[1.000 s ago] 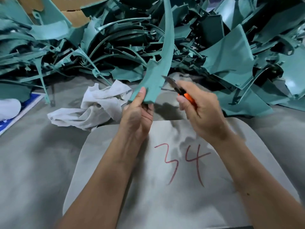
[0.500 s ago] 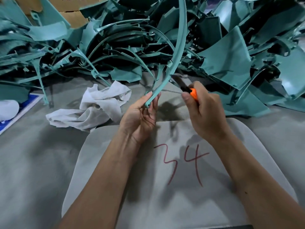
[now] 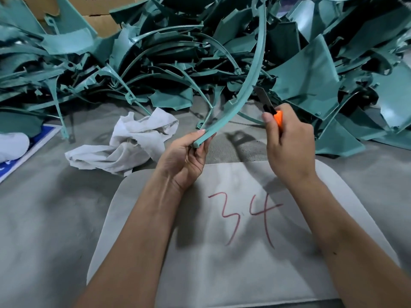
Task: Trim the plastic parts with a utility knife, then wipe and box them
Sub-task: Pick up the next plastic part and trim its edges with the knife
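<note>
My left hand (image 3: 188, 156) grips the lower end of a long curved teal plastic part (image 3: 253, 70), which arcs up and away toward the top of the view. My right hand (image 3: 289, 145) holds an orange utility knife (image 3: 272, 110) with its blade out. The blade tip lies against the part's right edge, a little above my left hand. A crumpled white cloth (image 3: 129, 143) lies on the table left of my left hand.
A big heap of teal plastic parts (image 3: 311, 70) fills the back of the grey table. Cardboard boxes (image 3: 100, 16) stand behind it at the upper left. A pale mat marked "34" (image 3: 244, 252) lies under my forearms. A blue-edged sheet (image 3: 26, 152) shows at the left edge.
The left hand turned the part from its broad face to edge-on. The right hand brought the knife up so that the blade meets the part's right edge.
</note>
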